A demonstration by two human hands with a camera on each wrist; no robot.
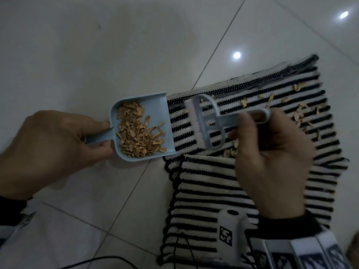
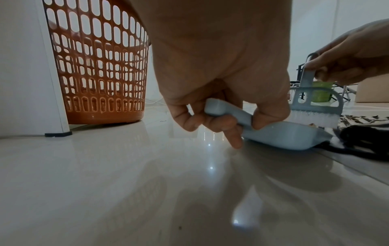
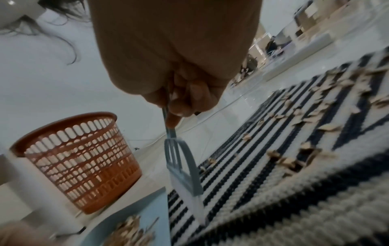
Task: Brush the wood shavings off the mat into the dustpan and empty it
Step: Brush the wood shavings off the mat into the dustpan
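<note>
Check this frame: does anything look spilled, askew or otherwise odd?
Nothing is spilled outside the task. Wood shavings lie scattered on the striped mat, as expected. One oddity: the mat's near part is folded over, with a skewed edge at the right. The dustpan sits flush against the mat's edge.

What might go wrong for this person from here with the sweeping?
The dustpan already holds a loose heap of shavings near its open lip, so tilting it toward the orange basket might spill some. The basket's holes may let shavings fall through. The brush could also flick remaining shavings off the striped mat onto the floor.
</note>
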